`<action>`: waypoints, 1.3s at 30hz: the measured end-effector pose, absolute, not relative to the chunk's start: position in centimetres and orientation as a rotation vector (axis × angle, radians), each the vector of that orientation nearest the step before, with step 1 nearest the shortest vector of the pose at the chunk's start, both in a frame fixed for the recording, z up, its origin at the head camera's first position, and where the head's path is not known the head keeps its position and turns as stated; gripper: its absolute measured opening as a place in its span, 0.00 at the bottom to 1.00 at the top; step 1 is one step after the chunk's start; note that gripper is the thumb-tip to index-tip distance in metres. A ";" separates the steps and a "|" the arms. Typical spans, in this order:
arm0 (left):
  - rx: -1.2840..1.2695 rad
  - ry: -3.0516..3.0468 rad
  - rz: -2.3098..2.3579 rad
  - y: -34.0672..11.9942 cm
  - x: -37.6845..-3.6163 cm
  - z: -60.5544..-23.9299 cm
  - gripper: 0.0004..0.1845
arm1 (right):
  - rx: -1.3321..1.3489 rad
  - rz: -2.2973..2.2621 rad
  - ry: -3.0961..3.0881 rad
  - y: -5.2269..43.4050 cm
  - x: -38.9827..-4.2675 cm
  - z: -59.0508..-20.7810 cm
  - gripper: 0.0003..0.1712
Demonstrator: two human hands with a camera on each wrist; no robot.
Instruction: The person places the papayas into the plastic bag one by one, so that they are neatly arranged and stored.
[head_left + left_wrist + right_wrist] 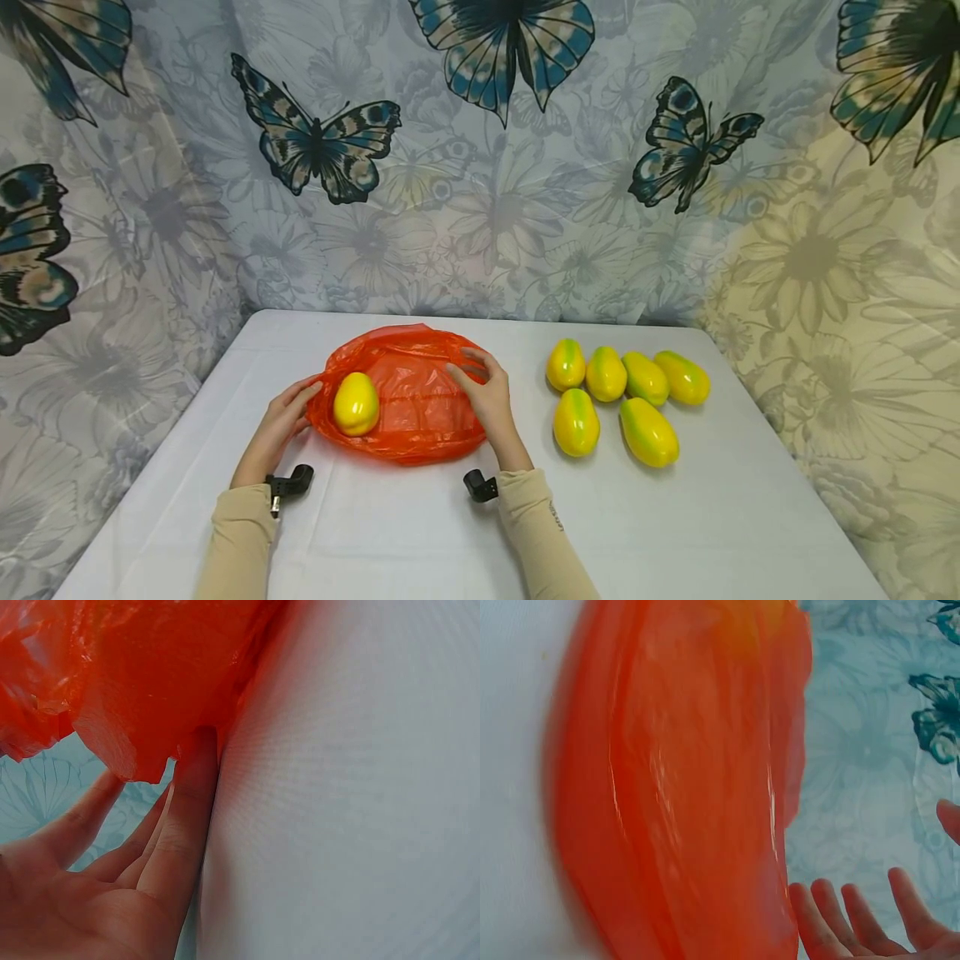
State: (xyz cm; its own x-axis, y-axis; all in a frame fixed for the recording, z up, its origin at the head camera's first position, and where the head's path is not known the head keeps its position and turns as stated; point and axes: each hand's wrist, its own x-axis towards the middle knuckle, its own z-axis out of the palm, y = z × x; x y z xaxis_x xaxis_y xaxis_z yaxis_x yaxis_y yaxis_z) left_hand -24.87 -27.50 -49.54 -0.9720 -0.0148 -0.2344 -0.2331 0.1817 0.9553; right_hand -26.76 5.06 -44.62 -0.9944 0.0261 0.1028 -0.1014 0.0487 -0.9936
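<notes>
A red plastic bag lies on the table with its mouth spread upward. Inside it, toward the left, sits a glossy yellow fruit shaped like a mango or papaya. My left hand touches the bag's left edge; in the left wrist view its fingers are fairly straight, their tips against the red plastic. Over the bag's right side is my right hand, thumb and fingers spread apart. The right wrist view shows those fingers extended beside the bag's wall, gripping nothing.
Several more yellow-green fruits lie grouped on the white table, right of my right hand. A patterned cloth with butterflies hangs behind and beside the table. Each wrist wears a small black camera.
</notes>
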 end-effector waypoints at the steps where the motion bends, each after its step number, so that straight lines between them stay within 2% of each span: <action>1: -0.246 2.277 1.888 -27.5 -24.9 -49.5 0.43 | 0.072 2.099 -2.200 5.2 -26.9 -44.9 0.29; 39: -0.251 2.270 1.896 -27.6 -25.0 -49.8 0.42 | -0.215 1.970 -2.158 16.0 -26.6 -43.6 0.30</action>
